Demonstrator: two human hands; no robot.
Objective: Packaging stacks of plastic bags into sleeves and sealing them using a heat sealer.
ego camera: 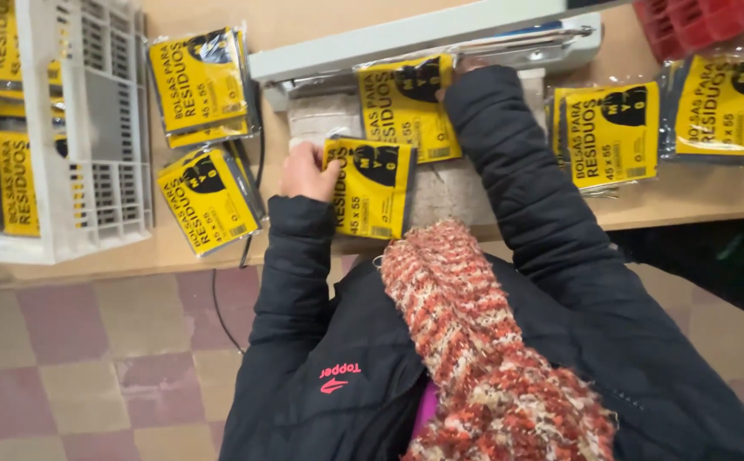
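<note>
- At far left, on the wooden table (pixel 176 256): white slatted plastic crate (pixel 90 128), yellow-and-black packets stacked inside it.
- Just right of the crate: two loose stacks of flat yellow packets (pixel 206 137), one above the other, each tilted a little off square.
- Left of centre: left hand (pixel 306 173), fingers curled and clamped on the left edge of the near packet (pixel 370 188); dark padded sleeve running down and toward the body.
- Near packet: flat, yellow with black print, clear wrap; long axis running away from the body, slightly tilted; lying directly right of the left hand, touching it, over a pale grey pad (pixel 440 192).
- Centre: far packet (pixel 406 107), same kind, long axis also away from the body, top edge tucked under the bar of the white sealing machine (pixel 423 38); bottom corner just above the near packet.
- Right of centre: right hand (pixel 467 65), mostly hidden by its sleeve, fingertips at the upper right corner of the far packet by the machine's bar; grip cannot be told.
- Right of the arm: further stacks of yellow packets (pixel 611 132), lying flat, overlapping.
- Top right corner: red plastic crate (pixel 696 21), partly in view.
- Bottom centre: red-and-cream knitted scarf (pixel 483 341) over a dark jacket.
</note>
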